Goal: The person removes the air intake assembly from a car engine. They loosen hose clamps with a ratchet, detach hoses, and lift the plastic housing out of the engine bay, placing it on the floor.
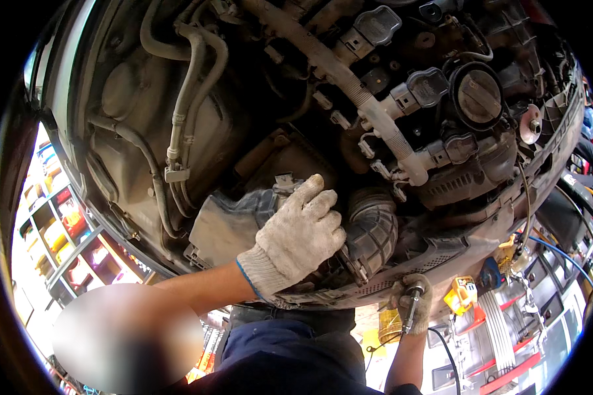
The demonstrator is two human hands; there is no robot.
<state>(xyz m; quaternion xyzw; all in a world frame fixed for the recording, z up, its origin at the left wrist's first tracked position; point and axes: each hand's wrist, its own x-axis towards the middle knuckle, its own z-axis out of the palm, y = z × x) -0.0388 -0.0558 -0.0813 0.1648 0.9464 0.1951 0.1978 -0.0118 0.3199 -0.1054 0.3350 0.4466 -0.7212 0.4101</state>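
My left hand (300,234), in a white knit glove with blue trim, lies over a dark plastic box (234,220) in the engine bay. Its fingers are curled, and whatever they grip is hidden beneath them. Just right of those fingers, a ribbed black air hose (373,227) bends down to a metal clamp (357,266). My right hand (402,299), gloved too, is lower right in front of the car's front edge. It is closed around a silver ratchet wrench (412,309), whose shaft points down toward my wrist.
The engine (441,158) fills the upper right, with ignition coils (425,89) and a round oil cap (479,95). Hoses (194,99) run along the left. Below right stands a tool cart (494,336) with a yellow object (461,295); a shelf of coloured bins (66,230) is left.
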